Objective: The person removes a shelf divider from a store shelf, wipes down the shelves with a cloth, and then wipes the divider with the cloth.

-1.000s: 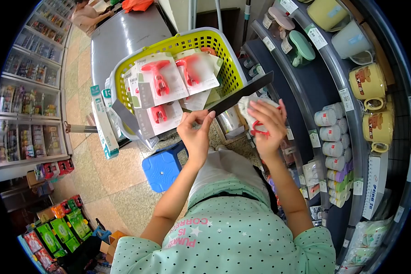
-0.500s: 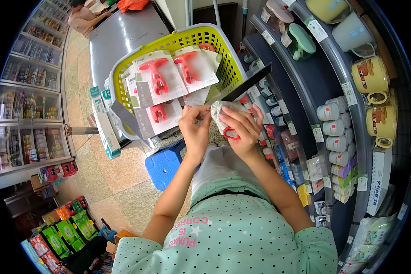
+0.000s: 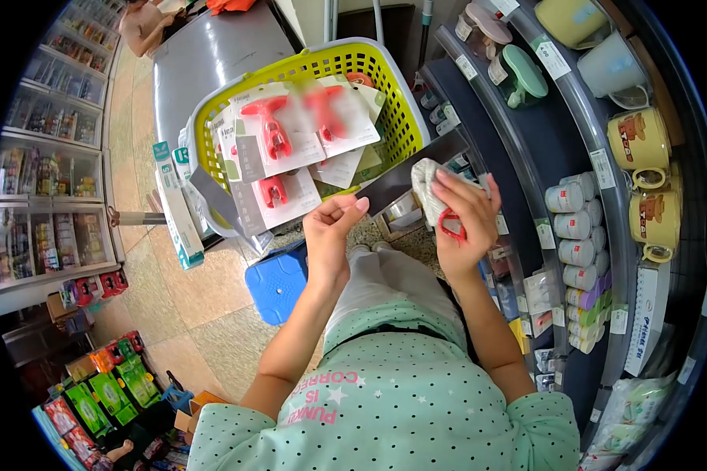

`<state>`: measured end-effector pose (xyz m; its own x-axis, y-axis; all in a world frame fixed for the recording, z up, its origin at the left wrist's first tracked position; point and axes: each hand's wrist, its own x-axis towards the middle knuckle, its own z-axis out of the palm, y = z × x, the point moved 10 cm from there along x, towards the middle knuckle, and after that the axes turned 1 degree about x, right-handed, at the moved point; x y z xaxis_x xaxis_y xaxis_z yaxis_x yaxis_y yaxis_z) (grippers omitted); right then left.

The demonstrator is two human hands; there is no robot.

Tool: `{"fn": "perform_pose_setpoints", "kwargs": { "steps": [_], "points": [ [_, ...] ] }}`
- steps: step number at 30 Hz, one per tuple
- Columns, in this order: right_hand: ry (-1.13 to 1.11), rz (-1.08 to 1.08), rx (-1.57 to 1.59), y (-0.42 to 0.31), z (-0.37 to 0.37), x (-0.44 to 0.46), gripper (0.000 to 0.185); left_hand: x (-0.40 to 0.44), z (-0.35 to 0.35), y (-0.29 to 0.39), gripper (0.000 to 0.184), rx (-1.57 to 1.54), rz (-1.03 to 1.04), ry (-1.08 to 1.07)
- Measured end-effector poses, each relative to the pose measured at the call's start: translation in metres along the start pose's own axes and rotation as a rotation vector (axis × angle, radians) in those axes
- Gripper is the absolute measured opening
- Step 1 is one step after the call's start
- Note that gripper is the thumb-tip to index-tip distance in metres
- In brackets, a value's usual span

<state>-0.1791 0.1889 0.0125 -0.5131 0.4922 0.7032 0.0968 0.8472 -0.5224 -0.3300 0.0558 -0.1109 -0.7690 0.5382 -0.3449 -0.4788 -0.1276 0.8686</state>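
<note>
My left hand [image 3: 331, 235] is closed, thumb and fingers pinching the near end of a dark flat strip [image 3: 404, 179], which slants up to the right. My right hand [image 3: 465, 216] is wrapped round a whitish-grey cloth [image 3: 426, 184]. A red loop [image 3: 451, 225], like a scissor handle, shows under its fingers; the rest of it is hidden. Just beyond the hands stands a yellow-green basket [image 3: 247, 85]. In it lie several white cards carrying red T-shaped tools [image 3: 271, 129].
A blue stool [image 3: 277, 286] is on the tiled floor below the basket. Shelves on the right hold mugs [image 3: 638, 141] and white rolls [image 3: 577, 228]. Long boxes [image 3: 177, 212] lean left of the basket by a grey table [image 3: 204, 55]. Another person [image 3: 145, 30] is at far left.
My right hand has moved right with the cloth and red loop, away from my left hand. More of the dark strip shows between them. My left hand has shifted slightly down.
</note>
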Motion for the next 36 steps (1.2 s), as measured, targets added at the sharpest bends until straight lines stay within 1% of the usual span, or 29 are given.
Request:
{"fn": "perform_pose_setpoints", "kwargs": {
  "steps": [4, 5, 8, 12, 15, 18, 22, 24, 27, 28, 32, 36],
  "points": [
    [-0.126, 0.038, -0.005, 0.010, 0.028, -0.011, 0.038, -0.004, -0.011, -0.023, 0.005, -0.078, -0.054, 0.107],
    [-0.159, 0.042, -0.019, 0.012, 0.035, -0.013, 0.039, -0.002, -0.018, -0.038, 0.009, -0.121, -0.100, 0.091],
    [-0.215, 0.057, -0.024, 0.019, 0.053, -0.017, 0.043, -0.002, -0.016, -0.044, 0.006, -0.116, -0.089, 0.147],
    [-0.255, 0.058, -0.049, 0.023, 0.065, -0.015, 0.044, 0.005, -0.027, -0.070, 0.015, -0.143, -0.202, 0.153],
    [-0.253, 0.044, -0.062, 0.024, 0.069, -0.014, 0.045, 0.003, -0.020, -0.060, 0.023, -0.142, -0.099, 0.087],
    [-0.251, 0.036, -0.075, 0.024, 0.071, -0.012, 0.045, 0.001, -0.023, -0.046, 0.025, 0.257, 0.156, 0.094],
    [-0.268, 0.032, -0.066, 0.020, 0.071, -0.009, 0.043, 0.000, -0.024, -0.033, 0.024, 0.483, 0.304, 0.166],
    [-0.345, -0.009, -0.007, 0.011, 0.073, -0.009, 0.041, -0.001, -0.022, -0.024, 0.021, 0.552, 0.361, 0.193],
    [-0.452, -0.079, 0.056, -0.006, 0.079, -0.012, 0.040, -0.001, -0.023, -0.019, 0.019, 0.460, 0.435, 0.233],
    [-0.486, -0.103, 0.071, -0.011, 0.083, -0.014, 0.040, -0.002, -0.022, -0.016, 0.019, 0.479, 0.451, 0.235],
    [-0.518, -0.114, 0.035, -0.013, 0.092, -0.012, 0.036, -0.005, -0.019, -0.012, 0.020, 0.533, 0.501, 0.245],
    [-0.497, -0.136, 0.001, -0.014, 0.102, -0.006, 0.035, -0.005, -0.021, -0.014, 0.020, 0.561, 0.509, 0.262]
  ]
}}
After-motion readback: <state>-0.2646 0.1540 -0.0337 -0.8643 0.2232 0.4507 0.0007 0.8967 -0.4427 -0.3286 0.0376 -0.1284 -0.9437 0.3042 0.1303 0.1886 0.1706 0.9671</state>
